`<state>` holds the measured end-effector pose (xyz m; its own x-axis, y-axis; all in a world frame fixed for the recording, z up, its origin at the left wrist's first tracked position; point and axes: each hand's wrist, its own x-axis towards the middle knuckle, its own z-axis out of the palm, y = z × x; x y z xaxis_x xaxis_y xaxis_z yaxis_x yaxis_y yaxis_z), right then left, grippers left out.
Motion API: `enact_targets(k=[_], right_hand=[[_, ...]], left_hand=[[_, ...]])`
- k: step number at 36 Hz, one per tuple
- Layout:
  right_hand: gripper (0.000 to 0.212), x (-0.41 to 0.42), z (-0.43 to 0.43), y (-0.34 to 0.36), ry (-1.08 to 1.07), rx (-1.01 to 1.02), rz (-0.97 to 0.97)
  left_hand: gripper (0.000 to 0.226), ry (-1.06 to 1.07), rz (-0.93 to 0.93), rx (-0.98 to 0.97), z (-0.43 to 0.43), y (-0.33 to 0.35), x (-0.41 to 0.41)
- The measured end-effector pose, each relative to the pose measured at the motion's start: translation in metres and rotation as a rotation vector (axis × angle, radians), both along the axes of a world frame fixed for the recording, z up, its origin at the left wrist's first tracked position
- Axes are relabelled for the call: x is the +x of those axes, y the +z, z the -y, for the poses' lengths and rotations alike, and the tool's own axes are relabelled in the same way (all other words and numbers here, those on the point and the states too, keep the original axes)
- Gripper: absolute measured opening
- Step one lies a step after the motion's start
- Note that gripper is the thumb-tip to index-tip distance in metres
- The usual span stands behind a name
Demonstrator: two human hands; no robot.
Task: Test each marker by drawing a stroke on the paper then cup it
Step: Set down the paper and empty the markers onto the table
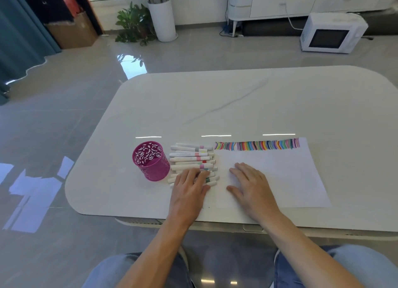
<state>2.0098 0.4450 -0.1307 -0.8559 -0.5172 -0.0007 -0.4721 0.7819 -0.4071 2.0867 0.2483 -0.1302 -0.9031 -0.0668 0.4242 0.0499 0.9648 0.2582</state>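
White capped markers [192, 159] with coloured bands lie stacked side by side, just right of an upright magenta cut-out cup [150, 160]. White paper [280, 180] lies flat to their right, with a row of coloured strokes [257, 145] along its far edge.

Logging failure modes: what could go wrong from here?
The left hand rests on the pile of white markers; round barrels may roll away. The magenta perforated cup stands beside the pile, so a sweep could tip it. The white paper sheet has coloured strokes crowding its top edge; new ones may overlap.
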Motion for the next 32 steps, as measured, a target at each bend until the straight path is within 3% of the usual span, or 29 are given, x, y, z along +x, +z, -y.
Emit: enact_targets(k=[10,26,32], right_hand=[[0.048,0.006,-0.013,-0.003,-0.043,-0.013,-0.003],[0.052,0.008,-0.021,0.005,-0.03,-0.011,0.057],[0.054,0.005,-0.021,0.013,-0.032,-0.004,0.094]], left_hand=[[0.011,-0.018,0.008,-0.014,-0.004,-0.006,0.005],[0.018,0.138,0.138,0.007,-0.005,-0.002,0.0],[0.016,0.095,0.189,0.017,-0.014,0.001,-0.004]])
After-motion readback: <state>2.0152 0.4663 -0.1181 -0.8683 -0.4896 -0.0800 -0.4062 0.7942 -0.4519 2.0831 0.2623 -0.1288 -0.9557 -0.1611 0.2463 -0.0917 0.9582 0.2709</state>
